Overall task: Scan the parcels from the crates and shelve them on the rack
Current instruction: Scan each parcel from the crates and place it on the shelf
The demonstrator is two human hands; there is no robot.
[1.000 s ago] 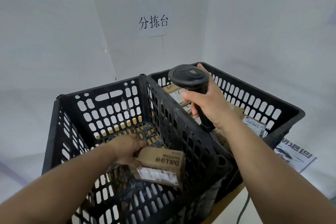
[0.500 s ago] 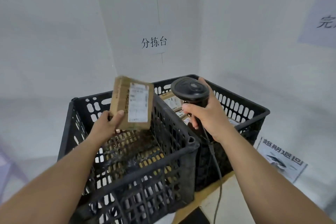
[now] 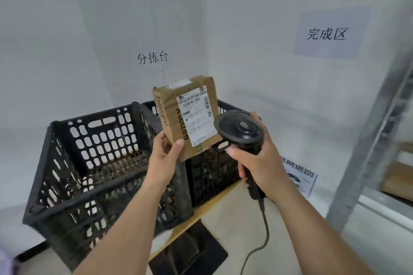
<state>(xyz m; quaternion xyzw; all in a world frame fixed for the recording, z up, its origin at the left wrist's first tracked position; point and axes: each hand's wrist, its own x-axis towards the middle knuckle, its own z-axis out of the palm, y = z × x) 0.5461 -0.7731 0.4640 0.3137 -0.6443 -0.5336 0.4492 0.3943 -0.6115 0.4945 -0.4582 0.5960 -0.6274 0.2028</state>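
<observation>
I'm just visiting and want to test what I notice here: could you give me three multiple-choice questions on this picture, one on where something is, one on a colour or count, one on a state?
1. Where is the scanner?
A. in the right hand
B. lying in a crate
C. on the rack

2. What colour are the crates?
A. blue
B. black
C. white

3. How is the parcel held?
A. flat on the floor
B. shut inside a crate
C. lifted up, its label facing the person

Answers:
1 A: the right hand grips the handle of the scanner, its head next to the parcel.
2 B: both crates, the near one and the one behind it, are black plastic lattice.
3 C: the left hand holds the parcel by its lower corner above the crates, with the white label in plain view.
</observation>
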